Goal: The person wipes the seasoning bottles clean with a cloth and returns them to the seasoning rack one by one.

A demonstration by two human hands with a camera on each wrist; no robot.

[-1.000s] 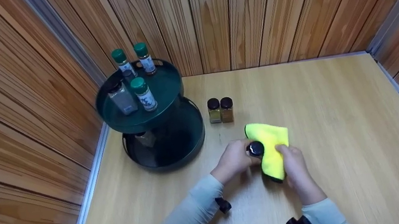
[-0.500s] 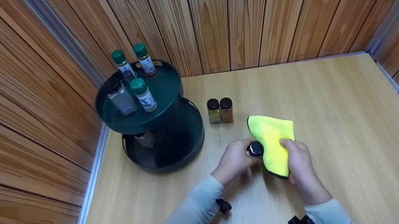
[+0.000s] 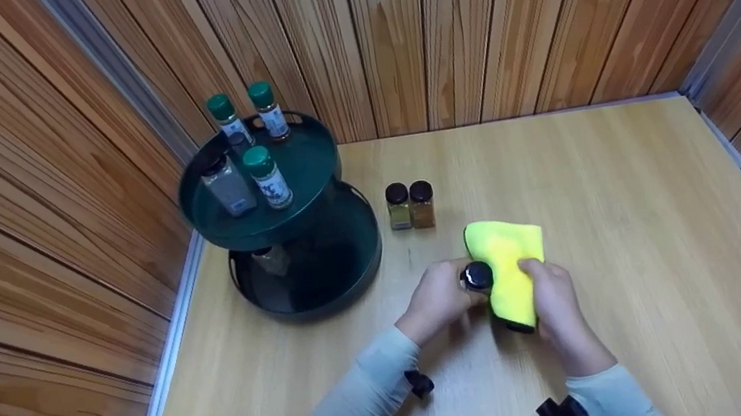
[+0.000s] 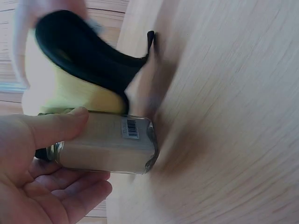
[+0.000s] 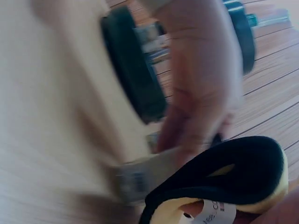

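My left hand (image 3: 437, 298) grips a square glass spice jar by its upper part, the black cap (image 3: 477, 276) facing up in the head view. In the left wrist view the jar (image 4: 107, 140) shows pale contents and a small barcode label, thumb on one side, fingers on the other. A bright yellow cloth (image 3: 510, 275) with dark edging is pinched in my right hand (image 3: 557, 298) and lies against the jar's right side. In the right wrist view the dark-edged cloth (image 5: 224, 177) bulges open, with a white tag on it.
A dark green two-tier rack (image 3: 307, 275) stands at the left. Its top tier carries green-capped bottles (image 3: 271, 178) and a lying black-capped jar (image 3: 228, 188); another jar (image 3: 273, 259) sits below. Two dark-capped spice jars (image 3: 410, 206) stand side by side on the wooden table (image 3: 635, 236).
The right hand and cloth have shifted a little away to the right, the cloth rising and then dropping slightly beside the jar. The left hand has stayed nearly in place with its jar.
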